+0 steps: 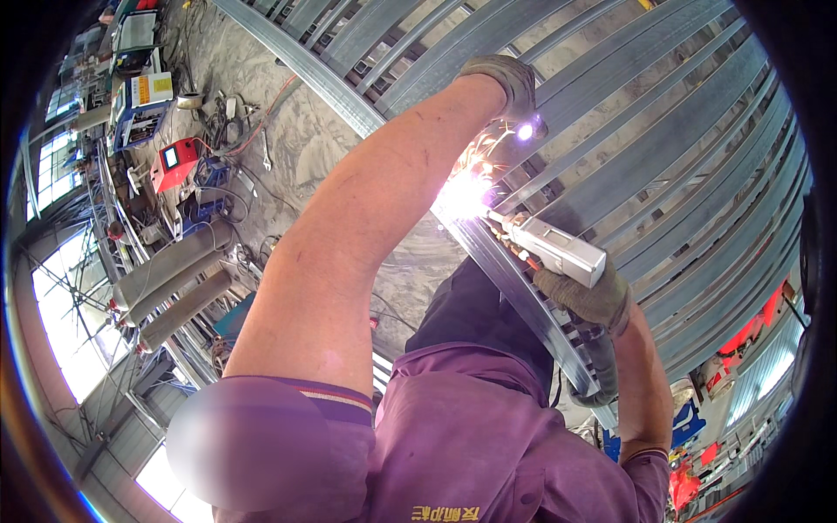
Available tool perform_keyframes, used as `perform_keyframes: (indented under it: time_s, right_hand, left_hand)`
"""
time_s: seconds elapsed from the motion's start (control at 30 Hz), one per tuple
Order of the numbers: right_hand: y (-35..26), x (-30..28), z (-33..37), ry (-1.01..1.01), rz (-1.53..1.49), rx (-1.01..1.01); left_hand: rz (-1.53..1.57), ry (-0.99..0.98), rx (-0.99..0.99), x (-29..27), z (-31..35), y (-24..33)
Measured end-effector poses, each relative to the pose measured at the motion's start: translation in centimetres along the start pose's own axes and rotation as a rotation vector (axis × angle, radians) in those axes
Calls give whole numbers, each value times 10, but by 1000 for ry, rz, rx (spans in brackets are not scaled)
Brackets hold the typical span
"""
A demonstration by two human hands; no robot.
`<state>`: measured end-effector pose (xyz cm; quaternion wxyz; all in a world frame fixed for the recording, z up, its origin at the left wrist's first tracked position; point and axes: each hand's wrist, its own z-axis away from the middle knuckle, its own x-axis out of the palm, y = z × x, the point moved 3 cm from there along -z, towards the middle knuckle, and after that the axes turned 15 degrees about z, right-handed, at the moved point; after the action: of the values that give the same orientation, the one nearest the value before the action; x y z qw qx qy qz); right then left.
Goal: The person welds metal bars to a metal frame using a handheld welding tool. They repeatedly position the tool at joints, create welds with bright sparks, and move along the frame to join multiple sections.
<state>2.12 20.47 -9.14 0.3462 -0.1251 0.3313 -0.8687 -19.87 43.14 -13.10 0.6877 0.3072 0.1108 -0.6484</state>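
In a work glove, my right hand [584,296] is wrapped around a welding torch [560,247] with a silver boxy body. Its nozzle points up and left at a metal rail [510,270], where a glaring white arc [466,193] throws orange sparks and hides the joint. Many grey metal slats [663,161] run off to the right from this rail. Beyond the arc, my gloved left hand [507,83] reaches across and bends down at the slats with its fingers curled. A small violet glow covers its fingertips, so what they grip is hidden.
On the concrete floor at left stand a red box-shaped machine [174,164] and a blue-and-white unit [146,94], with loose cables around them. Several long grey cylinders [170,270] lie nearer. A wrench [267,157] rests on the floor. Red cloth-like pieces [757,327] show at far right.
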Motion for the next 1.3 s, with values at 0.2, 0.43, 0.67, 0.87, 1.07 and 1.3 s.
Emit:
perform_keyframes:
  time_s: [0.2, 0.43, 0.67, 0.87, 1.07, 1.3]
  right_hand:
    - [12, 0, 3, 33, 115, -35]
    - [1, 23, 32, 150, -36, 14]
    - [17, 57, 46, 298, 199, -59]
    - [57, 39, 67, 388, 191, -171]
    - [87, 33, 88, 485, 23, -113]
    - [123, 39, 163, 549, 6, -1]
  left_hand:
    - [55, 12, 17, 2, -4, -5]
    - [76, -14, -9, 2, 1, 2]
    - [50, 145, 21, 15, 22, -4]
    - [517, 631, -57, 30, 112, -82]
    - [425, 657, -447, 198, 257, -284]
    - [565, 712, -456, 380, 341, -292]
